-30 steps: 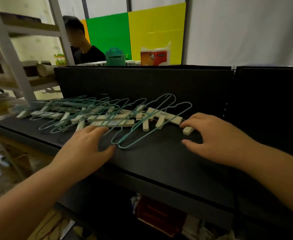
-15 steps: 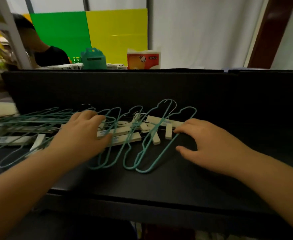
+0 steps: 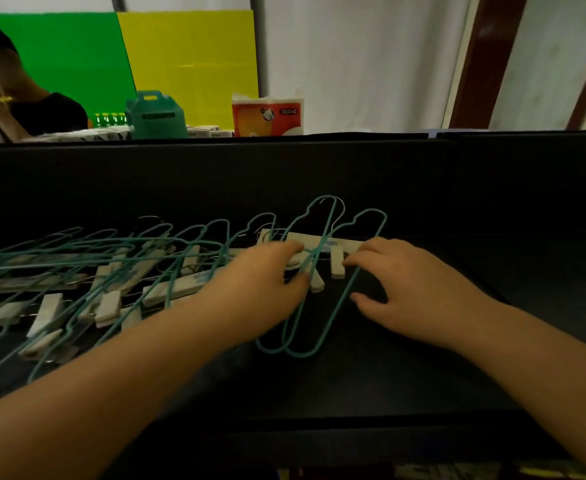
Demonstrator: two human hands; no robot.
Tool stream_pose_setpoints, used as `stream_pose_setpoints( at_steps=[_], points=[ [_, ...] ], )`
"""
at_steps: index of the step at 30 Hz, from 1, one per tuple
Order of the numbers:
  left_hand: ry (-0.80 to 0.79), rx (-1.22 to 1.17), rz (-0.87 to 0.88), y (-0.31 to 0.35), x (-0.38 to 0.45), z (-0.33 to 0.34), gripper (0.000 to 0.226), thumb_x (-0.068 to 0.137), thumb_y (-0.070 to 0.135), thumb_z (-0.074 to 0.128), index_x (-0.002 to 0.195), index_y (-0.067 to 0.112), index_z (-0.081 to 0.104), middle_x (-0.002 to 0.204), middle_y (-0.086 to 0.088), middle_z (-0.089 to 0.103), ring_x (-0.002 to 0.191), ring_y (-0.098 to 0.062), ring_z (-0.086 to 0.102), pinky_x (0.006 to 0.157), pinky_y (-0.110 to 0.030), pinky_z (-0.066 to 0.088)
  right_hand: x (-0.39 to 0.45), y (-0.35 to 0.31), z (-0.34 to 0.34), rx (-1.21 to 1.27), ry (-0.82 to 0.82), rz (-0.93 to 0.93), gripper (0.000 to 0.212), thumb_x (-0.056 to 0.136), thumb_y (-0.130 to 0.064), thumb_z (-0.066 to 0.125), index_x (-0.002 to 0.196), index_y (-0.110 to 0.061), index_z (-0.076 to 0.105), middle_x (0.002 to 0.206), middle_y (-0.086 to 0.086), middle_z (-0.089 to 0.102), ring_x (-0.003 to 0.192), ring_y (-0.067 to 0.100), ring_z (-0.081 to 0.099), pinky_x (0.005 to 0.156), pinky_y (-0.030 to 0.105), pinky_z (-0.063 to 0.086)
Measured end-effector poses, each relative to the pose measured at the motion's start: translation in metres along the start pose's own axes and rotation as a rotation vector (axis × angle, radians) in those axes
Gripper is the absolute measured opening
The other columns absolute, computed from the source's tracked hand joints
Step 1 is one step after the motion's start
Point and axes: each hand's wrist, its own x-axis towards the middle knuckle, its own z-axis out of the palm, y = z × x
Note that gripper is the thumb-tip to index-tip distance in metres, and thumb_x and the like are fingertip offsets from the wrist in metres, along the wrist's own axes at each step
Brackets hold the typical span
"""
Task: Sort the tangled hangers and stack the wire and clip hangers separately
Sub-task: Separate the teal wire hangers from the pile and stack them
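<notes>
Both hands [image 3: 260, 285] touch thin teal wire hangers [image 3: 322, 296] (looped, tangled).

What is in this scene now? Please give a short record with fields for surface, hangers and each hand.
surface: black shelf
wire hangers: teal, tangled with the clip hangers
clip hangers: white, mixed in the same pile
left hand: on the pile, fingers at a white clip hanger
right hand: at the pile's right end, fingertips by a teal wire
sorting: no separate stacks yet

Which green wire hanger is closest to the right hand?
The teal wire hanger at the right end of the pile; the right hand touches it, the others lie further left.
</notes>
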Motion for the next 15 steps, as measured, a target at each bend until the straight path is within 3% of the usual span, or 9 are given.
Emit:
stream_pose_setpoints(
  at_steps=[2,3,6,9,15],
  points=[
    [-0.056,-0.043,-0.115,0.012,0.006,0.012,0.048,0.095,0.04,0.052,0.139,0.027,0.039,0.089,0.016,0.046,0.084,-0.006,0.058,0.073,-0.028,0.056,-0.001,0.004,0.0,-0.015,-0.007,-0.002,0.051,0.088,-0.052,0.06,0.136,-0.039,0.048,0.13,-0.018,0.048,0.113,0.0,0.047,0.094,0.024,0.047],
    [-0.073,-0.042,-0.152,0.016,0.01,0.018,0.045,0.095,0.038,0.052,0.136,0.024,0.04,0.084,0.014,0.042,0.079,-0.006,0.055,0.07,-0.029,0.055,-0.002,0.006,0.0,-0.022,-0.006,-0.001,0.051,0.088,-0.053,0.06,0.136,-0.039,0.048,0.129,-0.018,0.049,0.112,-0.001,0.047,0.093,0.024,0.047],
    [-0.099,-0.024,-0.194,0.027,0.015,0.023,0.045,0.093,0.039,0.055,0.132,0.023,0.041,0.106,0.003,0.05,0.09,-0.012,0.056,0.069,-0.028,0.053,-0.005,0.014,-0.001,-0.019,0.006,-0.003,0.051,0.088,-0.052,0.06,0.136,-0.039,0.048,0.125,-0.019,0.049,0.107,-0.001,0.047,0.089,0.023,0.048],
    [-0.131,0.106,-0.201,0.031,0.019,0.029,0.056,0.088,0.049,0.058,0.136,0.024,0.041,0.135,-0.004,0.042,0.117,-0.023,0.05,0.092,-0.04,0.051,-0.006,0.021,-0.003,-0.003,0.005,-0.012,0.052,0.088,-0.052,0.061,0.136,-0.041,0.047,0.126,-0.019,0.049,0.11,0.0,0.047,0.091,0.025,0.048],
    [-0.117,0.248,-0.205,0.023,0.011,0.028,0.067,0.087,0.053,0.057,0.143,0.024,0.033,0.148,-0.006,0.032,0.133,-0.026,0.037,0.106,-0.041,0.041,-0.004,0.037,-0.006,0.001,-0.002,-0.062,0.053,0.088,-0.054,0.06,0.137,-0.043,0.043,0.127,-0.02,0.047,0.112,0.0,0.046,0.092,0.024,0.046]
  ],
)
